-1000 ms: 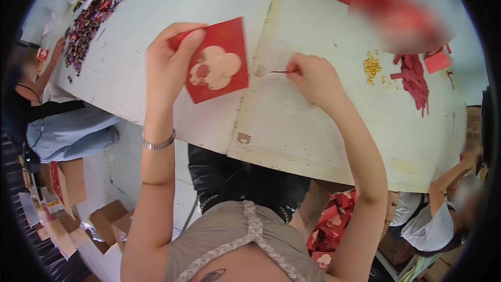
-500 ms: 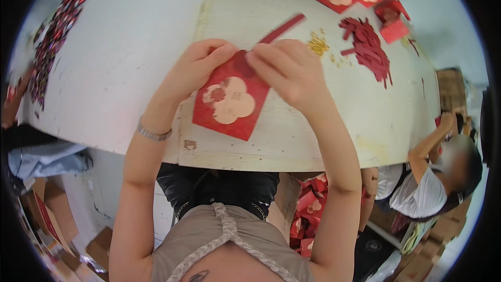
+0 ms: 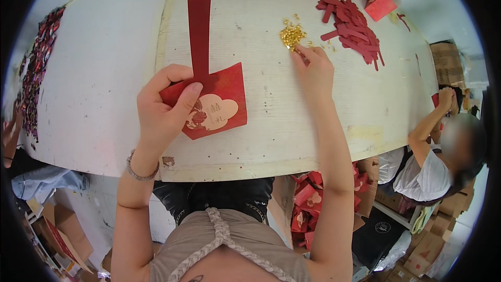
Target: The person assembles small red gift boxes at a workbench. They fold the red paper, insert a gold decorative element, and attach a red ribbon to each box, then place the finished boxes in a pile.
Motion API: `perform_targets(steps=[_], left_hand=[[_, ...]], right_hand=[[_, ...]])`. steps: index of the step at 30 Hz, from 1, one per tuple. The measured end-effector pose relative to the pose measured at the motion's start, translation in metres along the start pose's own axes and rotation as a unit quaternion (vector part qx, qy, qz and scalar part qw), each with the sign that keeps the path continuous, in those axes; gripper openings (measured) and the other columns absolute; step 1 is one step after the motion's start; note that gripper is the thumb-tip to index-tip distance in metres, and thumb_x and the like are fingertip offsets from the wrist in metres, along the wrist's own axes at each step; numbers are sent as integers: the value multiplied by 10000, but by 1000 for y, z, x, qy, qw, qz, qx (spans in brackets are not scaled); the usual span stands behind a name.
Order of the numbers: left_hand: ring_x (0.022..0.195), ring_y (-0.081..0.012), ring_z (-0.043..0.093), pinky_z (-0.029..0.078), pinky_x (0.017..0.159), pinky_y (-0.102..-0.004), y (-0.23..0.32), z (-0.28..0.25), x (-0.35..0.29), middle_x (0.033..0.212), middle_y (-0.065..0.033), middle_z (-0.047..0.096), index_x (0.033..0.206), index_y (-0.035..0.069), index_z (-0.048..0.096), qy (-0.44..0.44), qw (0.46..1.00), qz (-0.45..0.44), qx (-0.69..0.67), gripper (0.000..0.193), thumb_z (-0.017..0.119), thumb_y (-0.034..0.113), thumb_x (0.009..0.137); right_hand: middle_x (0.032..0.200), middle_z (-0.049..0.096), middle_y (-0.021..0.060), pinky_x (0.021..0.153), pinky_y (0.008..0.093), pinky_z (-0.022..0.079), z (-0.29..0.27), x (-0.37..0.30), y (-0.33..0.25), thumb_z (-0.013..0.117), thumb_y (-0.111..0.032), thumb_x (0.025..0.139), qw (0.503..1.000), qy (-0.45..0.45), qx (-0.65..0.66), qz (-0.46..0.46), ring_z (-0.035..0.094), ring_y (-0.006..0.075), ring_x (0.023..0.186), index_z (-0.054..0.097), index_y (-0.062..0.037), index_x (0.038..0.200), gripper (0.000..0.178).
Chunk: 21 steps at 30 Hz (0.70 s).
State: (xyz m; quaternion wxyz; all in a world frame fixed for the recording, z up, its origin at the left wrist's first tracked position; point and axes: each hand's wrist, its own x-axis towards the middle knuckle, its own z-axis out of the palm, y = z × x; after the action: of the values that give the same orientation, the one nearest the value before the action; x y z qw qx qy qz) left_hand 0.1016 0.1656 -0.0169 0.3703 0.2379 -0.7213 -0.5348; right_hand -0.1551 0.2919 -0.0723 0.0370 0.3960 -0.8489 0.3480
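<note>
- My left hand (image 3: 166, 105): pinching red gift box (image 3: 222, 107) with maroon strap (image 3: 200, 31), long axis toward far edge of worktop (image 3: 261, 146).
- My right hand (image 3: 316, 70), nearer: at gold pieces (image 3: 291, 34); pinch unclear.

Clamps with the left hand (image 3: 163, 105) near the view's nine o'clock, thumb (image 3: 186, 102) foremost, forefinger (image 3: 175, 73) bent. Extends the right hand (image 3: 316, 70) at one o'clock, fingertips (image 3: 299, 52) bunched.

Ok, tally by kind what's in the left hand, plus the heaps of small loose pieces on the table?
Box: 1
Strip: 1
Gold heap: 1
Red heap: 1
Dark heap: 1
Total: 5
</note>
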Motion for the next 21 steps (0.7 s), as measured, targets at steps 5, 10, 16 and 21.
perform_targets(steps=[5, 10, 16, 21], left_hand=[[786, -73, 554, 461, 688, -202, -4, 2, 0, 901, -28, 609, 934, -26, 591, 3, 1000, 24, -18, 122, 640, -31, 823], [794, -73, 557, 465, 690, -202, -6, 3, -5, 897, -33, 609, 943, -27, 593, 3, 999, 28, -41, 128, 639, -33, 823], [797, -74, 563, 471, 693, -206, -5, 4, -7, 896, -32, 612, 955, -19, 597, -23, 998, 38, -35, 137, 640, -29, 825], [793, -73, 566, 472, 692, -206, -8, 3, -7, 891, -27, 614, 952, -15, 598, -34, 997, 41, -50, 127, 630, -29, 829]], right_hand=[[818, 650, 90, 639, 315, 487, 1, 6, 5, 670, -133, 794, 999, 28, 30, 12, 610, 215, 656, 705, -45, 894, 138], [828, 659, 75, 644, 304, 483, -4, 9, 5, 659, -132, 785, 987, 8, 98, 124, 607, 183, 656, 710, -52, 898, 148], [873, 644, 54, 637, 288, 479, -2, 11, 16, 646, -116, 786, 997, 31, 47, 52, 589, 149, 630, 718, -94, 920, 153], [883, 633, 48, 633, 284, 483, -7, 2, 15, 633, -92, 792, 997, 77, -12, -6, 584, 149, 627, 712, -98, 927, 157]])
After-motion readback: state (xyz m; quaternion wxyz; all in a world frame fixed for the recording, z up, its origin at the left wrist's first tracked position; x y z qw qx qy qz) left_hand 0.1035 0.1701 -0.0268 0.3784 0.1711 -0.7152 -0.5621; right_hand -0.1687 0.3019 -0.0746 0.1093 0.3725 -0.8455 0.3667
